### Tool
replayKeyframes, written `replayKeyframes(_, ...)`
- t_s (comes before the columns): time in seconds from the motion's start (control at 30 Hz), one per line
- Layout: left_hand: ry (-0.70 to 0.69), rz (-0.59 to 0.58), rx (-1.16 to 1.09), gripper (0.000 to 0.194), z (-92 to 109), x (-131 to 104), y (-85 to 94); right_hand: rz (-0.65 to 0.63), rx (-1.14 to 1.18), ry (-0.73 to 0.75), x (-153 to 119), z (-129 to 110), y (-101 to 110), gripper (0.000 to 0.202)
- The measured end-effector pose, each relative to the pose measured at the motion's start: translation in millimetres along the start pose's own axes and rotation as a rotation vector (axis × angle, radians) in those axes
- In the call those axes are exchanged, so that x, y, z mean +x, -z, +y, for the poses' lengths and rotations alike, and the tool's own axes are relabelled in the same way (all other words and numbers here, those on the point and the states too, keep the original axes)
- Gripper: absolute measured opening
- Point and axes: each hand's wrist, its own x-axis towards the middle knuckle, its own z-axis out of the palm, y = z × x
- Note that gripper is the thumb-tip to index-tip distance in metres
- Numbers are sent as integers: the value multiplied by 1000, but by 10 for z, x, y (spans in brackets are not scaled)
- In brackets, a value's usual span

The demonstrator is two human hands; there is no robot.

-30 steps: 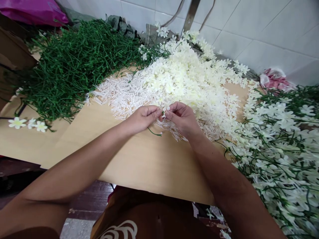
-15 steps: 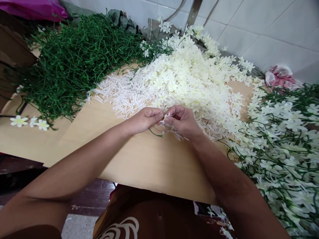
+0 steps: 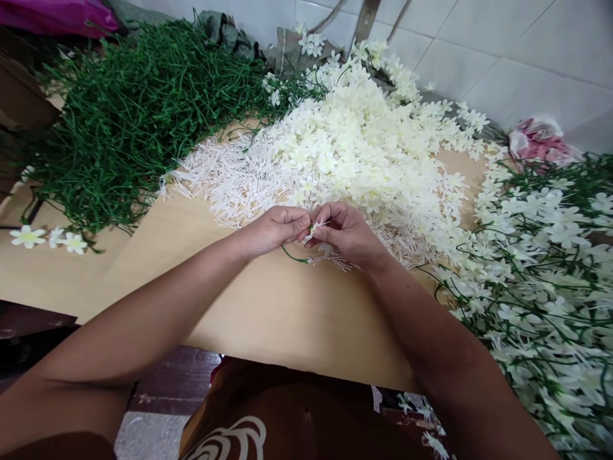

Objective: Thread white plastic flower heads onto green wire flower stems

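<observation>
My left hand [image 3: 280, 231] is closed, thumb against fingers, on a green artificial flower stem [image 3: 294, 257] whose thin end curves out below. Close against it, my right hand [image 3: 349, 235] pinches a small white artificial flower [image 3: 316, 229] at the top of that stem. The fingertips of both hands nearly meet and partly cover the join. Just behind the hands spreads a heap of loose white blossoms [image 3: 354, 140]. Thin white stamen pieces [image 3: 239, 176] lie beside that heap on the left and under my right hand.
A large pile of green stems [image 3: 143, 115] lies at the back left. Finished-looking flowers on stems [image 3: 541, 300] crowd the right side. The tan board [image 3: 268, 313] stretches toward my body. A tiled wall [image 3: 527, 57] stands behind, near a pink and white bag [image 3: 541, 144].
The view has shifted slightly. Both hands stay together at the flower, whose green join now shows between the fingertips.
</observation>
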Motion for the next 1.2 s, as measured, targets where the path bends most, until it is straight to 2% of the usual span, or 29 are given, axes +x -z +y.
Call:
replayKeyframes(0.17, -9, 5, 81, 56, 7, -4, -4, 25, -32, 41, 14, 25, -9, 35)
replayKeyframes(0.4, -1, -13, 190, 56, 23, -4, 28, 83, -57, -8, 26, 35, -47, 41)
replayKeyframes(0.63, 19, 7, 262, 46, 28, 7, 12, 125, -133, -33, 28, 60, -41, 46)
replayKeyframes(0.73, 33, 46, 250, 42, 21, 53, -6, 186, -191, -35, 64, 55, -23, 48)
replayKeyframes(0.83, 26, 146, 175, 41, 44, 112, -14, 269, -280, 25, 106, -19, -7, 46)
replayKeyframes(0.93, -7, 255, 149, 41, 114, 128, 22, 315, -429, 129, 64, -186, -2, 36)
replayKeyframes(1.0, -22, 330, 149, 40, 171, 103, 77, 300, -600, 150, -37, -313, -10, 26)
replayKeyframes(1.1, -29, 427, 91, 36, 237, 39, 165, 145, -974, 70, -248, -427, -40, 14)
replayKeyframes(1.2, 3, 443, 35, 33, 264, -9, 205, -19, -1292, -21, -411, -399, -64, 12)
